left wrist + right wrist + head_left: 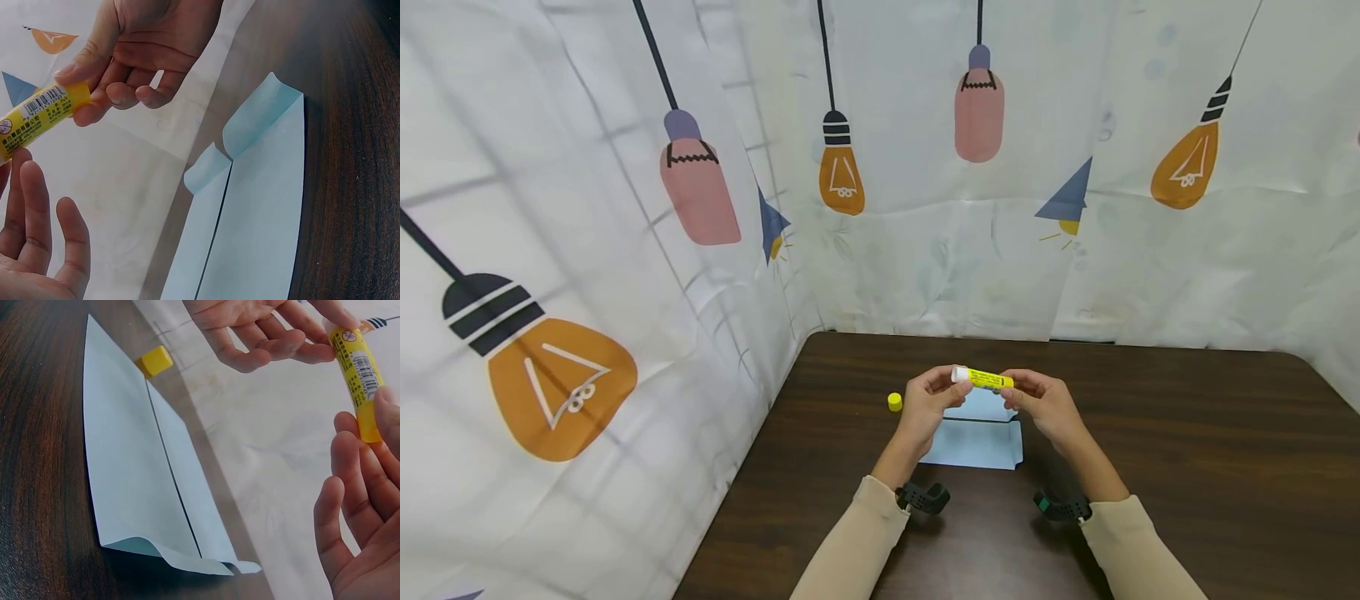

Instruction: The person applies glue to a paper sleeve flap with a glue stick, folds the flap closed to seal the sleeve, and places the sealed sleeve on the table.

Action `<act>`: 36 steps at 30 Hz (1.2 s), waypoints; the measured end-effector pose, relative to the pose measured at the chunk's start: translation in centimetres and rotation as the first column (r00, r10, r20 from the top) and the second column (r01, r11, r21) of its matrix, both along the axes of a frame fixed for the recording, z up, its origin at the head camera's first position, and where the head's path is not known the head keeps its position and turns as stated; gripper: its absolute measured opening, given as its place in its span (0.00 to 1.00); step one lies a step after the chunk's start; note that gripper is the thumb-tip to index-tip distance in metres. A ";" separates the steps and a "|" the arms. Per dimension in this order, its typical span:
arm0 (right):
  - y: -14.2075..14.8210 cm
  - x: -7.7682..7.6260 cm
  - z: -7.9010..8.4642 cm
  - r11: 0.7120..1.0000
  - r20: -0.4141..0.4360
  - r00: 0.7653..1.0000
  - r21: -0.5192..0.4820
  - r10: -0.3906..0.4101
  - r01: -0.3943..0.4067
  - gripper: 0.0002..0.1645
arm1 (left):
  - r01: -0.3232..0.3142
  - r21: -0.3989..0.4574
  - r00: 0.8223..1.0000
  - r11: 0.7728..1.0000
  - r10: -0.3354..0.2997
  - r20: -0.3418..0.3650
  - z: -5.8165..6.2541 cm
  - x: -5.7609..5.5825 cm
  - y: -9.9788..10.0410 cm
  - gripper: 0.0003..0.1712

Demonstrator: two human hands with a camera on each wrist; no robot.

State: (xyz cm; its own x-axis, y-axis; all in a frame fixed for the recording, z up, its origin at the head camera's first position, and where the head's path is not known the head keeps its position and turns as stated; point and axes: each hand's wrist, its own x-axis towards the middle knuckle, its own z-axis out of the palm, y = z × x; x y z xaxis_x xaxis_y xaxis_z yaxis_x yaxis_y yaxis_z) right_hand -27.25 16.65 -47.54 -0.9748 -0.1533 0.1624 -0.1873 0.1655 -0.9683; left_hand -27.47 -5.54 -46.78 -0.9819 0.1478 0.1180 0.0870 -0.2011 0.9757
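Observation:
A yellow glue stick (988, 380) with a white end is held up sideways between both hands, over the far part of a light blue folded paper (973, 444). My left hand (927, 408) pinches its white end with thumb and fingertips. At the yellow base, my right hand (1047, 404) pinches it the same way. The barcode side of the tube shows in both wrist views. Narrow flaps (262, 115) stand curled up along one short side of the paper, and a dark line crosses its length. The yellow cap (895, 402) lies on the table, left of the paper.
The dark wooden table (1187, 467) reaches back to a light curtain (917, 267) printed with lamps and bulbs. Another stretch of curtain runs close along the table's left edge. Both wrists wear black straps (923, 497).

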 end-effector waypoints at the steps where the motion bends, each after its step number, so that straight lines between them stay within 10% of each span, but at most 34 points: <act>1: 0.0 0.0 0.0 1.000 -0.001 1.000 -0.001 0.005 -0.005 0.23 | 0.000 0.000 1.000 1.000 0.000 0.000 0.0 0.0 0.0 0.20; 36: 0.1 -0.1 -0.4 0.997 0.016 0.998 0.043 0.067 -0.067 0.31 | 0.073 -0.031 0.996 0.997 -0.075 -0.055 -0.5 -0.1 -0.4 0.20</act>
State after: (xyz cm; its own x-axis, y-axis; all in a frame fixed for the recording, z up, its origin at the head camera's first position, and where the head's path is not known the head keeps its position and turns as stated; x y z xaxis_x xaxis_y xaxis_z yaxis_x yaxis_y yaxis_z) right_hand -27.40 16.78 -47.92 -0.9642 -0.2250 0.1402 -0.1856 0.1954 -0.9630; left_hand -27.61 -5.97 -47.24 -0.9601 0.2241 0.1671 0.1275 -0.1808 0.9752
